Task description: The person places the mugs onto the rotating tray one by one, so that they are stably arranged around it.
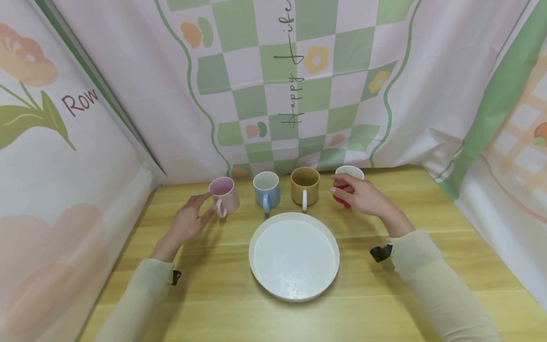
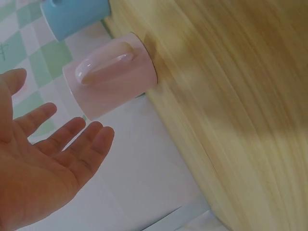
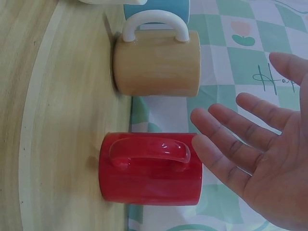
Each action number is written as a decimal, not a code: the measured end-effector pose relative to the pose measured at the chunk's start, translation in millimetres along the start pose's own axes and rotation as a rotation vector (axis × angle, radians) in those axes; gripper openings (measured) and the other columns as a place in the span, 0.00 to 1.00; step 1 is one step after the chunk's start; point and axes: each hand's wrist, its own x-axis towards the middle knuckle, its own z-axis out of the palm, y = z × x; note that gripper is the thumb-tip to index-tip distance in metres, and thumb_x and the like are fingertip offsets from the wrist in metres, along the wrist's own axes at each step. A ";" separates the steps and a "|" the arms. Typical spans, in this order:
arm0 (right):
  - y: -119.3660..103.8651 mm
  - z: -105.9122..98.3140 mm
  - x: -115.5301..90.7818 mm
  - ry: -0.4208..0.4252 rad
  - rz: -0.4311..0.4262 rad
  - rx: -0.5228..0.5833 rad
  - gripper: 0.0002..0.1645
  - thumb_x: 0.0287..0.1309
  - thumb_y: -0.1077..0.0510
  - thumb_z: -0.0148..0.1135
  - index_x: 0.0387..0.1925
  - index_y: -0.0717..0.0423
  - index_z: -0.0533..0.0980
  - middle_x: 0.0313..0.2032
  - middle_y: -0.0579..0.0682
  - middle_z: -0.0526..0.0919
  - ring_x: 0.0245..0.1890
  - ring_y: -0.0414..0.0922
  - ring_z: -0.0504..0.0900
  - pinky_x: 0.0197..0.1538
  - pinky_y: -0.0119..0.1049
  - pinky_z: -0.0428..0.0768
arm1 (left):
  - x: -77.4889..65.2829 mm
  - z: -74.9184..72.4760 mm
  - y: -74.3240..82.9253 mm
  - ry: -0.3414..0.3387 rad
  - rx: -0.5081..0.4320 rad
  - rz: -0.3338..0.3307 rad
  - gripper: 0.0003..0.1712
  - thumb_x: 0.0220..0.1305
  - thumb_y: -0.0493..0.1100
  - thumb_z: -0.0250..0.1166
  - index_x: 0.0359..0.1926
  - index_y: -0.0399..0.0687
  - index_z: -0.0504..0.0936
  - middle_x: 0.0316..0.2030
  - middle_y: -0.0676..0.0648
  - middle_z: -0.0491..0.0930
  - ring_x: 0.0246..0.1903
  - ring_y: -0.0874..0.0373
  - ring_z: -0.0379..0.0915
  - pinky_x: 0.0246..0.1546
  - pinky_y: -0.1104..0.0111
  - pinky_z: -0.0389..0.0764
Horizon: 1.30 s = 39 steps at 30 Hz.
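Observation:
At the left of a row of mugs stands a pink mug (image 1: 228,202), its handle toward the person. My left hand (image 1: 186,219) is beside it with fingers spread, and in the left wrist view the fingertips (image 2: 103,137) lie near the rim of the pink mug (image 2: 115,77). A red mug with a white inside (image 1: 349,172) stands at the right end, partly hidden by my right hand (image 1: 363,194). The right wrist view shows the fingers (image 3: 226,139) extended near the rim of the red mug (image 3: 149,185), holding nothing.
Between them stand a blue mug (image 1: 267,190) and a tan mug with a white handle (image 1: 308,187). A round white tray (image 1: 295,256) lies in front on the wooden table (image 1: 213,294). A patterned cloth (image 1: 239,99) hangs right behind the mugs.

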 end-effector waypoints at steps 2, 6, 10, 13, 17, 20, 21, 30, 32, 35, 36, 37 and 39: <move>-0.2 0.3 0.1 -0.004 0.002 0.006 0.33 0.72 0.39 0.52 0.69 0.52 0.67 0.54 0.55 0.83 0.43 0.48 0.85 0.42 0.38 0.80 | 0.4 0.5 0.3 -0.001 -0.005 0.006 0.34 0.75 0.56 0.55 0.73 0.45 0.64 0.68 0.31 0.67 0.63 0.30 0.69 0.63 0.38 0.71; -1.1 0.6 0.1 -0.011 0.004 0.015 0.33 0.72 0.39 0.51 0.69 0.52 0.67 0.55 0.55 0.82 0.45 0.50 0.85 0.43 0.39 0.80 | 0.2 1.8 1.2 -0.005 -0.015 0.022 0.34 0.75 0.55 0.55 0.73 0.45 0.64 0.68 0.31 0.67 0.63 0.31 0.70 0.63 0.38 0.72; -1.3 1.7 0.7 -0.016 0.001 0.035 0.33 0.73 0.39 0.51 0.69 0.52 0.67 0.54 0.55 0.83 0.45 0.52 0.85 0.43 0.40 0.80 | -0.7 3.3 1.5 -0.005 -0.035 0.050 0.33 0.74 0.54 0.57 0.73 0.45 0.65 0.67 0.31 0.68 0.61 0.32 0.72 0.59 0.39 0.75; -1.4 2.9 0.9 -0.014 -0.002 0.035 0.32 0.73 0.39 0.51 0.69 0.51 0.68 0.54 0.54 0.83 0.45 0.50 0.85 0.45 0.40 0.80 | -1.7 4.2 1.7 -0.010 -0.050 0.080 0.33 0.73 0.51 0.58 0.73 0.45 0.65 0.66 0.31 0.69 0.59 0.34 0.74 0.56 0.39 0.78; -1.9 4.2 0.3 -0.012 -0.007 0.030 0.32 0.73 0.39 0.50 0.68 0.51 0.68 0.53 0.54 0.84 0.45 0.49 0.85 0.49 0.44 0.80 | -3.4 5.8 1.3 -0.019 -0.062 0.105 0.33 0.73 0.50 0.60 0.73 0.46 0.65 0.65 0.32 0.71 0.58 0.34 0.75 0.56 0.39 0.78; -2.3 4.5 -0.4 -0.010 -0.013 0.030 0.31 0.73 0.39 0.50 0.68 0.52 0.69 0.54 0.55 0.84 0.47 0.50 0.85 0.52 0.47 0.80 | -4.6 6.6 1.7 -0.028 -0.073 0.107 0.33 0.72 0.50 0.60 0.73 0.47 0.65 0.65 0.33 0.71 0.59 0.35 0.75 0.57 0.40 0.78; -2.4 4.5 -0.5 -0.009 -0.016 0.029 0.31 0.73 0.40 0.50 0.68 0.52 0.69 0.54 0.55 0.84 0.47 0.50 0.85 0.53 0.47 0.79 | -5.1 6.6 2.0 -0.031 -0.077 0.109 0.33 0.72 0.50 0.60 0.73 0.47 0.65 0.65 0.33 0.71 0.59 0.35 0.74 0.57 0.40 0.78; -0.5 5.5 1.5 -0.021 -0.044 0.059 0.29 0.74 0.42 0.50 0.67 0.54 0.70 0.53 0.57 0.84 0.50 0.52 0.85 0.52 0.47 0.82 | -8.0 7.1 5.6 -0.053 -0.121 0.153 0.34 0.73 0.53 0.58 0.74 0.48 0.63 0.65 0.36 0.73 0.62 0.38 0.73 0.54 0.46 0.82; 0.4 6.6 2.6 -0.023 -0.045 0.072 0.29 0.74 0.42 0.50 0.66 0.54 0.71 0.52 0.57 0.84 0.50 0.53 0.84 0.51 0.47 0.82 | -7.8 8.3 6.0 -0.058 -0.127 0.158 0.34 0.74 0.53 0.58 0.74 0.47 0.63 0.65 0.36 0.73 0.62 0.38 0.72 0.52 0.48 0.83; 1.3 8.3 3.5 -0.022 -0.046 0.085 0.28 0.74 0.43 0.51 0.66 0.55 0.71 0.52 0.57 0.84 0.50 0.53 0.84 0.51 0.46 0.82 | -8.3 9.9 6.9 -0.062 -0.141 0.155 0.33 0.73 0.50 0.59 0.73 0.45 0.64 0.65 0.36 0.73 0.62 0.38 0.73 0.51 0.48 0.84; 1.2 8.9 3.5 -0.022 -0.047 0.091 0.28 0.74 0.43 0.51 0.65 0.55 0.72 0.51 0.57 0.84 0.50 0.53 0.84 0.51 0.45 0.82 | -8.7 10.2 7.4 -0.062 -0.144 0.154 0.32 0.73 0.49 0.60 0.73 0.44 0.65 0.65 0.36 0.73 0.62 0.37 0.73 0.51 0.48 0.84; 1.2 9.5 3.4 -0.022 -0.045 0.095 0.28 0.74 0.44 0.51 0.65 0.55 0.72 0.51 0.57 0.84 0.50 0.53 0.84 0.51 0.45 0.82 | -9.1 10.6 7.8 -0.061 -0.147 0.158 0.32 0.72 0.48 0.60 0.73 0.44 0.65 0.64 0.35 0.74 0.61 0.37 0.73 0.51 0.48 0.84; 0.7 10.6 2.9 -0.026 -0.050 0.104 0.28 0.74 0.44 0.51 0.65 0.57 0.72 0.51 0.58 0.84 0.51 0.53 0.83 0.51 0.46 0.82 | -10.1 11.5 8.7 -0.063 -0.159 0.161 0.31 0.72 0.46 0.61 0.72 0.43 0.67 0.63 0.35 0.74 0.60 0.36 0.74 0.50 0.48 0.85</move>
